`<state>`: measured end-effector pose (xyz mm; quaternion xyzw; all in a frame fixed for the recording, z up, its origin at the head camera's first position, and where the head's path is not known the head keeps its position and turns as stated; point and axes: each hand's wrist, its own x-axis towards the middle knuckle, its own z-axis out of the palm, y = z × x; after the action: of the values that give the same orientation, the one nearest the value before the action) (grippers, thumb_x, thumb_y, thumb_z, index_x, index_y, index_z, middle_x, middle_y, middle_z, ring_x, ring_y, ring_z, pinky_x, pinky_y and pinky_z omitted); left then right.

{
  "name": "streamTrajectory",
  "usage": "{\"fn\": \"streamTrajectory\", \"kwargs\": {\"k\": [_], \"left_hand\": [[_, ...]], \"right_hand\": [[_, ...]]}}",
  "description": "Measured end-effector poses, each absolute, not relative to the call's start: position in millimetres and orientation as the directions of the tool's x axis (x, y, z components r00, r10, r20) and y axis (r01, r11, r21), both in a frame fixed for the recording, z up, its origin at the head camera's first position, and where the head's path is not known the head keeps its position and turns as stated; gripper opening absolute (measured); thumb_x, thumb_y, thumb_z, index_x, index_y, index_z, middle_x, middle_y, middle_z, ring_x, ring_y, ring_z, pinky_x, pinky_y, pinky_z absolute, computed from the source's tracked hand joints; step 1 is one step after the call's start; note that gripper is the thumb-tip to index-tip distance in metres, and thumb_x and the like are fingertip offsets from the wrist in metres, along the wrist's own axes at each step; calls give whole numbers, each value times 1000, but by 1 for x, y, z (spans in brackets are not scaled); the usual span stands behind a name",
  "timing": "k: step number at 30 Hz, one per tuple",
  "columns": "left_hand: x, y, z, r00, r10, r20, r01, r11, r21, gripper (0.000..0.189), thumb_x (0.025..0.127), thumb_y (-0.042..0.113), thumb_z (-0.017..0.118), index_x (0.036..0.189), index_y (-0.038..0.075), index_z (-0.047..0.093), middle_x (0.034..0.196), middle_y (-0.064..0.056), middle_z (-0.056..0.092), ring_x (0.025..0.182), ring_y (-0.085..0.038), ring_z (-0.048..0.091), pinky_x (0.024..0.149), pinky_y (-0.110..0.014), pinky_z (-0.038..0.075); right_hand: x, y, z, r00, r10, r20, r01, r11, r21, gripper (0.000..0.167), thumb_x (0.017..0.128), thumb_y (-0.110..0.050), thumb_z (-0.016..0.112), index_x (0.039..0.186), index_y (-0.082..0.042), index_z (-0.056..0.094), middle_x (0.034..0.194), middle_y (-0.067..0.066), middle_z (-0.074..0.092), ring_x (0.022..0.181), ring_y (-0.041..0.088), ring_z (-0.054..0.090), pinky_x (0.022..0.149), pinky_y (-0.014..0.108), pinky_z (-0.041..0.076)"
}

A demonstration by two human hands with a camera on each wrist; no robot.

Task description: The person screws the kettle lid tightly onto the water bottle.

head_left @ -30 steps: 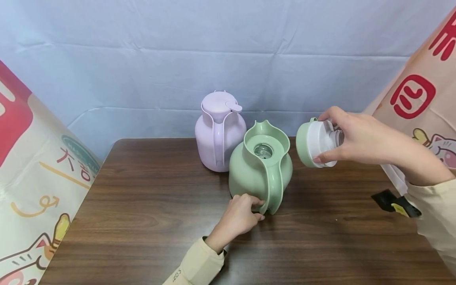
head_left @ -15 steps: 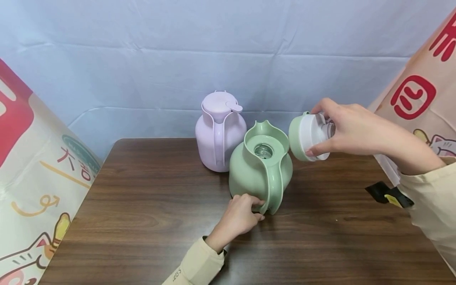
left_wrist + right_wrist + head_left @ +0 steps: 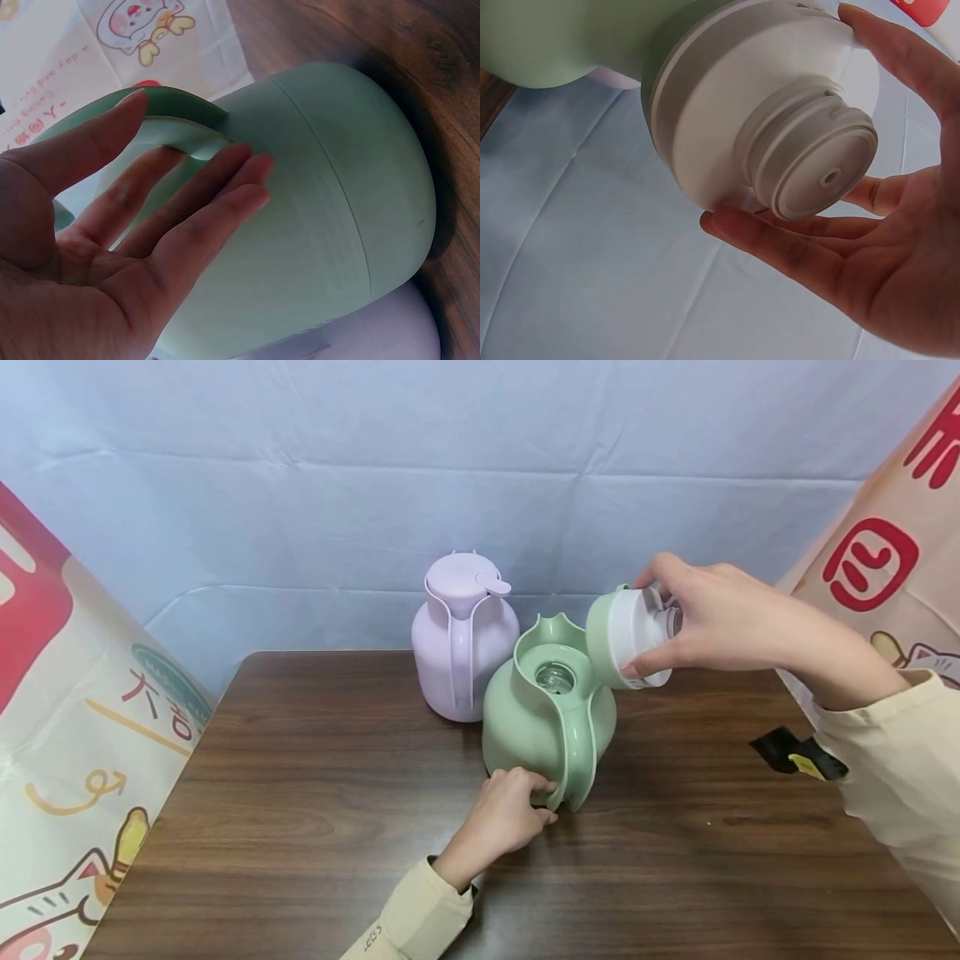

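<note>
A green thermos jug (image 3: 517, 727) stands upright on the table, its round mouth (image 3: 555, 677) uncovered. My left hand (image 3: 507, 817) holds the jug low on its handle (image 3: 577, 752), thumb on one side and fingers on the other. In my right hand (image 3: 723, 618) is the jug's lid (image 3: 624, 639), pinched by its white underside between thumb and fingers. The lid is tilted on its side, green top toward the jug, and overlaps the right of the jug's rim in the head view. Its threaded plug (image 3: 817, 157) faces my palm in the right wrist view.
Behind and left of the green jug stands a lilac thermos jug (image 3: 438, 652) with its lid on. A pale blue cloth (image 3: 337, 527) hangs behind the wooden table (image 3: 315, 810). Printed sheets (image 3: 82, 710) hang at both sides.
My right hand has carried the lid leftward and slightly up, from beside the green jug to its rim. My left hand and both jugs have stayed in place.
</note>
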<state>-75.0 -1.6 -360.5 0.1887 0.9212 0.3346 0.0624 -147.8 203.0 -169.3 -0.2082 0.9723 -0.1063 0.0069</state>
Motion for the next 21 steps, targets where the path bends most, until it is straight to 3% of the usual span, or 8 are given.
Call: {"fn": "streamTrajectory", "kwargs": {"k": [21], "left_hand": [[-76, -2, -361, -916, 402, 12, 316, 701, 639, 26, 71, 13, 76, 97, 13, 73, 97, 7, 68, 98, -16, 60, 81, -36, 46]], "right_hand": [[-152, 179, -163, -903, -429, -13, -412, 875, -254, 79, 59, -47, 80, 117, -8, 43, 106, 14, 58, 86, 27, 55, 70, 39, 41]]}}
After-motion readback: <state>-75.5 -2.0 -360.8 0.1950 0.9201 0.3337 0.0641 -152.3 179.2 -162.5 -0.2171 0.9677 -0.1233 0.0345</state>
